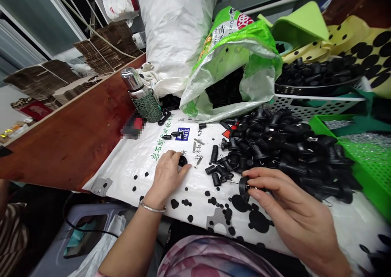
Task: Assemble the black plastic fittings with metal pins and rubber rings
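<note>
My left hand (167,174) rests on the white printed sack cloth, its fingers curled round a small black round plastic piece (182,160). Between thumb and fingertips, my right hand (296,212) pinches a black round plastic cap (244,188) with a thin metal pin pointing left. Close by lie several loose black plastic sleeves (214,154) and small metal clips (198,161). A large heap of black plastic parts (275,146) spreads beyond my right hand, some with metal ends showing.
Behind the heap, a green and white bag (210,65) gapes open with black pieces inside. A steel flask (142,95) stands left of it. On the right are a white basket (324,102), a black tray of parts and a green tray (366,163) of small metal pieces.
</note>
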A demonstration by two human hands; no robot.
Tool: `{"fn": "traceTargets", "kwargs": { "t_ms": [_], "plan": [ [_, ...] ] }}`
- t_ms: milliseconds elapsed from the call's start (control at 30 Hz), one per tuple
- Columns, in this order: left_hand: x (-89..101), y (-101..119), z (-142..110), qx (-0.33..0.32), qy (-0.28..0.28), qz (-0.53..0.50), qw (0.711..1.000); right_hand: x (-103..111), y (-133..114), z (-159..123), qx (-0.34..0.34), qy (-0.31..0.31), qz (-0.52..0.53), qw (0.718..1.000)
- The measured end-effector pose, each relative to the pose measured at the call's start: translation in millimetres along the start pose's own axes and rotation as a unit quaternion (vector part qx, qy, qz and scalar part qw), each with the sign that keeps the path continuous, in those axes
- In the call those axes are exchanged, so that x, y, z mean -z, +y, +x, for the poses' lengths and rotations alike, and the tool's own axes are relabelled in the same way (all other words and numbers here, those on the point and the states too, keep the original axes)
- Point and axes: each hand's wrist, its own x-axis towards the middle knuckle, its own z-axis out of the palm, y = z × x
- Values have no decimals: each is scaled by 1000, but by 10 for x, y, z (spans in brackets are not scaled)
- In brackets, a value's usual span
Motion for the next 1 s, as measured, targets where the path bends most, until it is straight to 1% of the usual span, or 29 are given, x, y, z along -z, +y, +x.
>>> {"fn": "traceTargets", "kwargs": {
  "t_ms": [133,233,300,400,433,500,600,667,767,833,900,933,1000],
  "plan": [
    [-52,9,-8,4,-3,7,1000,-5,-5,-18,0,-4,-3,1000],
    [-16,9,-16,-2,-18,6,1000,5,4,-45,-8,-6,-18,1000],
    [32,-34,28,-6,-25,6,1000,6,24,-73,-6,-9,-25,1000],
    [94,-194,228,4,-8,40,999,-10,61,-121,-4,-15,-26,1000],
    [102,-269,327,16,5,68,998,-18,70,-136,-2,-17,-23,1000],
    [90,-429,539,31,15,92,995,-35,77,-160,5,-23,-19,1000],
    [39,-617,783,33,5,103,994,-47,72,-184,22,-24,-20,999],
    [27,-665,835,34,1,100,994,-44,70,-195,27,-23,-21,999],
    [87,-604,743,38,7,82,996,-26,82,-205,23,-21,-20,999],
    [162,-485,608,32,10,58,998,-19,88,-198,16,-19,-16,1000],
    [224,-319,450,11,10,25,1000,-23,76,-171,12,-21,-7,1000],
    [241,-226,371,-6,11,-3,1000,-31,62,-152,12,-21,-2,1000],
    [247,-41,224,-48,28,-154,986,-53,19,-108,14,-21,7,1000]
  ]
}}
